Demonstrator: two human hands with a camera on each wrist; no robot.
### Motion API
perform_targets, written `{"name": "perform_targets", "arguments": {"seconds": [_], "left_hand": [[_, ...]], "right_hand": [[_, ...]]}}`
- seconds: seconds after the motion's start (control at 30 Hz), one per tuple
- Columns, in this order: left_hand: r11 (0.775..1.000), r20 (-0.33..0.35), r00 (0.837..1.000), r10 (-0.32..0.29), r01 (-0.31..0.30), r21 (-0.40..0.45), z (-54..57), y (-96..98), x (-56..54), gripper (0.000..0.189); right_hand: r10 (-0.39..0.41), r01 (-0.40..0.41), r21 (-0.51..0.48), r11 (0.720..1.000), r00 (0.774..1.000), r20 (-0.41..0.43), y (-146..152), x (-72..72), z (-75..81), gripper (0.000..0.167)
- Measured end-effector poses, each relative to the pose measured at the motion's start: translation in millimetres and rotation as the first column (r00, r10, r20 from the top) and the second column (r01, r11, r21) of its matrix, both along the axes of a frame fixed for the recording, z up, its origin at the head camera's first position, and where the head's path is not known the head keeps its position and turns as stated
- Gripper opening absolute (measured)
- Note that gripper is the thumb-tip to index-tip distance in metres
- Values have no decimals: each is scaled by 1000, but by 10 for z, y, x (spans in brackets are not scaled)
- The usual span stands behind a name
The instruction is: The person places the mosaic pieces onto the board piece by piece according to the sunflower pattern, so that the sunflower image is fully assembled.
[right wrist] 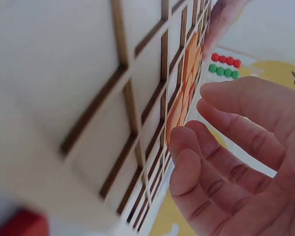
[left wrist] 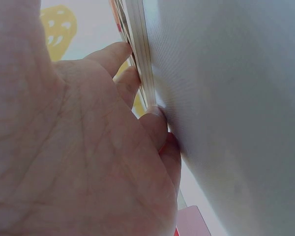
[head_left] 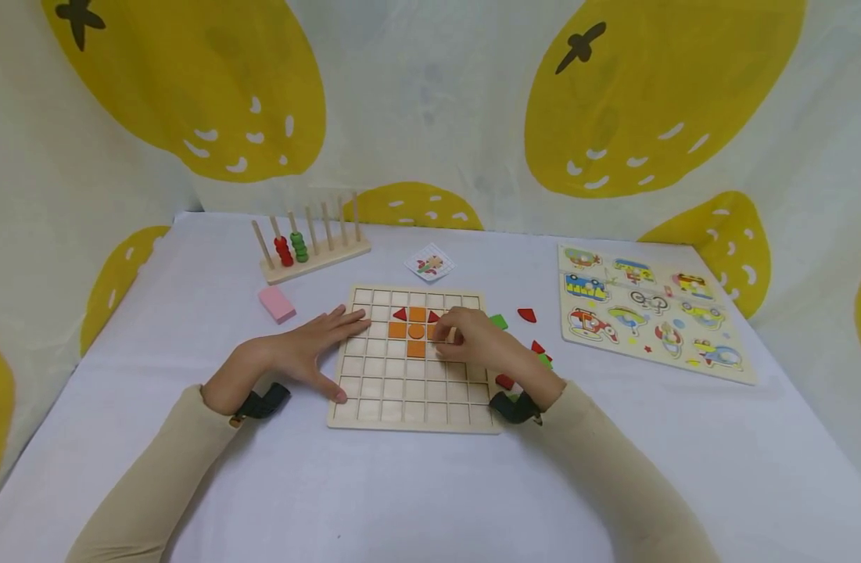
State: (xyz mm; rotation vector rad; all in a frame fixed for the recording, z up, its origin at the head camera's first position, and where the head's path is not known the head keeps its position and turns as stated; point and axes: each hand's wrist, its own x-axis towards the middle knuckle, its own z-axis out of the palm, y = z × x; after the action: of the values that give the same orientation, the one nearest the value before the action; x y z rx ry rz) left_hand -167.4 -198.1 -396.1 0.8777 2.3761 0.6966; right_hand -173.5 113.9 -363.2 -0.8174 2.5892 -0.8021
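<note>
A pale wooden grid board (head_left: 382,410) lies before me, with orange squares set in a cross around an orange round piece (head_left: 416,331). Red triangles (head_left: 400,314) flank the top square. My left hand (head_left: 306,348) spreads along the board's left edge, fingertips touching its upper side and thumb on the lower corner. Over the cross's right side, my right hand (head_left: 472,336) bends its fingers beside an orange square (head_left: 432,331) that it partly covers. In the right wrist view, thumb and index fingertips stand close together with nothing visible between them.
Red and green pieces (head_left: 498,321) lie right of the board, some behind the right wrist. A picture card (head_left: 430,263) lies beyond it. Farther back stand a bead-peg rack (head_left: 317,262) and, nearer, a pink block (head_left: 277,304). A vehicle puzzle board (head_left: 655,313) lies right.
</note>
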Motion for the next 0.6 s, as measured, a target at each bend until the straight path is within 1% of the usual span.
{"name": "perform_targets", "arguments": {"seconds": [0.13, 0.43, 0.6], "left_hand": [[1000, -6, 1000, -5, 5, 4, -9, -4, 0, 115], [1000, 10, 1000, 20, -20, -15, 2, 9, 5, 115], [1000, 12, 1000, 10, -10, 4, 12, 5, 12, 115]], "right_hand": [[-28, 29, -4, 1000, 999, 21, 116, 15, 26, 13], [-82, 80, 30, 996, 994, 68, 397, 63, 59, 11], [-61, 60, 19, 998, 994, 90, 578, 114, 51, 10]]}}
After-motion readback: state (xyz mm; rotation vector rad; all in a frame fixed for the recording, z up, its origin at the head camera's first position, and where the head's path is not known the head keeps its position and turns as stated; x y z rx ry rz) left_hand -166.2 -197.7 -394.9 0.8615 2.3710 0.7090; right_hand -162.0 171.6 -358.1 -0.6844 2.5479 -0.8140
